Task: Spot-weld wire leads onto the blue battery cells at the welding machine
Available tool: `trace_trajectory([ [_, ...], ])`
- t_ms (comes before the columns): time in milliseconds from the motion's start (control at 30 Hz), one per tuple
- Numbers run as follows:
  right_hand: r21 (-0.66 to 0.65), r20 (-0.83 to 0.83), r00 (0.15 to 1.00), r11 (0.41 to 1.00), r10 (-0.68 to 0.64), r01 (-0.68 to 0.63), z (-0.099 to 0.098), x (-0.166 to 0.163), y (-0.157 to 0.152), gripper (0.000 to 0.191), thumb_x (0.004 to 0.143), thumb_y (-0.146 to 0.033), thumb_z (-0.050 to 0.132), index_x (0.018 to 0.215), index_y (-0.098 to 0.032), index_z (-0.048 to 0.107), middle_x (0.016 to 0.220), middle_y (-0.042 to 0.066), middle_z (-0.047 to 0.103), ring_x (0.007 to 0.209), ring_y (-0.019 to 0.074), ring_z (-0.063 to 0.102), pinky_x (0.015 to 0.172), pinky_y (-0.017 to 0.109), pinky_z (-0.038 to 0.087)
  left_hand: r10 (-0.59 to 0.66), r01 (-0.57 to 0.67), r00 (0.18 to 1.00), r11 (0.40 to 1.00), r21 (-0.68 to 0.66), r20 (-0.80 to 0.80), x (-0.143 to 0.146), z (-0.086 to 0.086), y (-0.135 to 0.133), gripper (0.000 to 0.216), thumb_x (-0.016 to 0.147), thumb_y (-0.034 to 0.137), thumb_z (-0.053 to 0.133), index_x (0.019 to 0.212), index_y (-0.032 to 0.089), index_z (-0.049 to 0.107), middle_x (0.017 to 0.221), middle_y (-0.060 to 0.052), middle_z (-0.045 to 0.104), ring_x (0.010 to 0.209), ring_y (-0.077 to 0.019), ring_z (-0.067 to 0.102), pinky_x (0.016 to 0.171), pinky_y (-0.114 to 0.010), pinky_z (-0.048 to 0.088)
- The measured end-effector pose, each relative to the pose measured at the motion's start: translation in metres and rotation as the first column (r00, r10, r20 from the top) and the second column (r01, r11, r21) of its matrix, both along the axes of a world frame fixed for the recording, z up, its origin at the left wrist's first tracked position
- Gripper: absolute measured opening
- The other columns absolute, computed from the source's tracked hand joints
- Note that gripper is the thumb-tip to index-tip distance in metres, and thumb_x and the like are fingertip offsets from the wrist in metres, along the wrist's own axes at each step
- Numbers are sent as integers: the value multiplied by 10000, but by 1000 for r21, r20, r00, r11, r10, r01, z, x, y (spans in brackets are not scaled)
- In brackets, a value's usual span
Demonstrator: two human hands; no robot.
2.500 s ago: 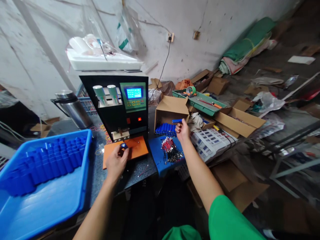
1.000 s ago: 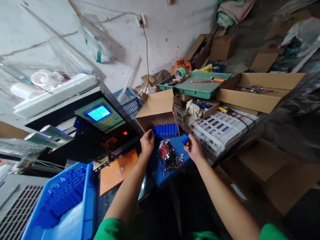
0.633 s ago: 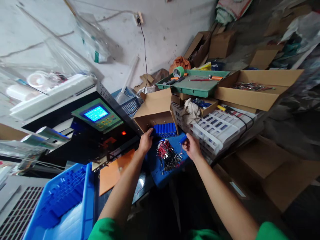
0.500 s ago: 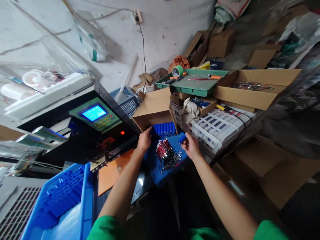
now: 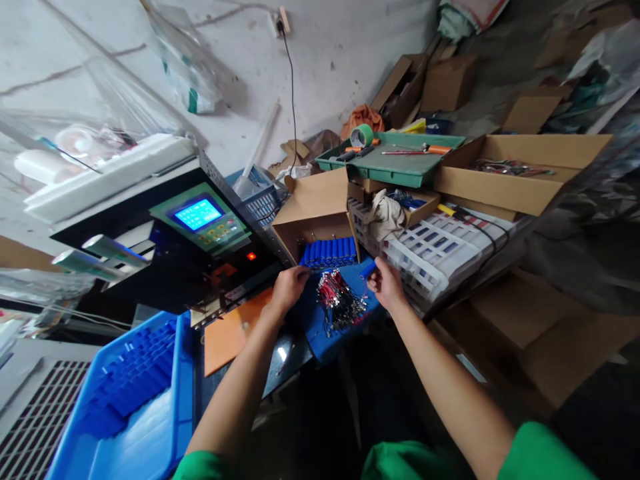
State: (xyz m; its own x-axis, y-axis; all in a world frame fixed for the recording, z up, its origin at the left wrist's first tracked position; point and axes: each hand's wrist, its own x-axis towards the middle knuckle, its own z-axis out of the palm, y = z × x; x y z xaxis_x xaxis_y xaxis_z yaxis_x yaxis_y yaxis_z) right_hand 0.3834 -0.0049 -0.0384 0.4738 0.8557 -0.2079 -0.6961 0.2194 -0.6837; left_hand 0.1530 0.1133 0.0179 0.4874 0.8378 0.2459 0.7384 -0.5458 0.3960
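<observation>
My right hand [image 5: 387, 285] is closed around a blue battery cell [image 5: 369, 270], a short cylinder pointing left and slightly down, with a thin red wire at its lower end. My left hand [image 5: 291, 288] has its fingertips pinched in front of an open cardboard box [image 5: 316, 212]; something thin and dark seems to stick out, too small to name. Inside that box lie rows of blue battery cells [image 5: 330, 251]. Between my hands, a heap of red and black wire leads [image 5: 340, 301] with shiny ends rests on a blue surface [image 5: 325, 348].
On the left stands a black machine with a lit display [image 5: 197, 215]; an orange board [image 5: 233, 337] lies below it. A blue bin [image 5: 183, 387] holds blue parts. To the right are a white plastic crate [image 5: 425, 257], a green tray [image 5: 405, 175] and an open carton [image 5: 490, 190].
My left hand has drawn back from the cells at the box's front edge toward me, its fingertips now pinched. My right hand keeps the battery cell beside the leads. The view has shifted slightly.
</observation>
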Motion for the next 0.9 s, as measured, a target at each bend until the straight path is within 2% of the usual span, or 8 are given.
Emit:
trace_trajectory([
  [67, 3, 1, 1000, 1000, 1, -1, 0, 0, 0, 467, 700, -514, 773, 586, -193, 454, 440, -72, 468, 319, 55, 419, 281, 164, 280, -66, 62, 994, 997, -53, -91, -2, -4, -5, 289, 836, 136, 545, 1046, 197, 733, 1035, -70, 749, 974, -236, 696, 922, -347, 533],
  [167, 9, 6, 1000, 1000, 7, -7, 0, 0, 0, 476, 704, -521, 773, 584, -195, 447, 442, -72, 473, 318, 53, 420, 281, 162, 277, -160, 148, 967, 986, -75, -198, 3, -11, -8, 482, 734, 32, 552, 1167, 190, 694, 1183, -59, 712, 1125, -228, 649, 1021, -326, 484],
  [267, 24, 12, 1000, 1000, 2, -2, 0, -1, 1, 477, 702, -525, 776, 583, -196, 452, 443, -72, 476, 320, 57, 428, 280, 163, 275, -168, 157, 961, 985, -70, -219, 8, -16, -7, 470, 745, 58, 567, 1182, 181, 689, 1184, -65, 711, 1127, -232, 646, 1023, -337, 485],
  [367, 30, 7, 1000, 1000, -3, 3, 0, 0, 2, 474, 694, -520, 780, 579, -197, 453, 437, -73, 474, 317, 57, 426, 278, 164, 271, -154, 144, 974, 987, -69, -164, 11, -19, -5, 356, 809, 128, 571, 1130, 185, 714, 1140, -73, 726, 1088, -242, 664, 987, -356, 504],
  [467, 34, 5, 1000, 999, -5, 4, -1, 0, 3, 475, 691, -518, 780, 578, -197, 449, 435, -75, 472, 314, 54, 425, 278, 162, 270, -119, 112, 990, 990, -91, -76, 13, -20, -4, 301, 804, 134, 591, 1062, 181, 739, 1098, -82, 739, 1051, -254, 676, 975, -366, 503],
  [600, 40, 5, 1000, 999, -12, 12, -2, 0, 4, 469, 678, -517, 789, 592, -197, 457, 442, -77, 480, 319, 56, 428, 277, 164, 275, 20, 12, 984, 984, -180, 178, 4, -15, -5, 219, 775, 187, 638, 964, 156, 746, 997, -99, 753, 937, -254, 693, 896, -382, 523],
  [733, 40, 9, 1000, 999, -8, 8, -2, 0, 3, 471, 687, -520, 784, 596, -197, 455, 444, -78, 479, 323, 59, 435, 279, 162, 282, 185, -1, 855, 935, -355, 485, -18, -3, -10, 311, 700, 345, 750, 936, 144, 726, 847, -64, 738, 755, -192, 666, 772, -331, 527],
  [900, 46, 9, 1000, 999, -15, 14, -1, -1, 2, 478, 673, -525, 793, 581, -192, 463, 441, -74, 480, 322, 58, 434, 276, 162, 285, 367, 154, 563, 834, -530, 741, -33, 12, -23, 442, 612, 365, 850, 973, 161, 698, 776, -11, 696, 683, -119, 635, 740, -273, 514],
])
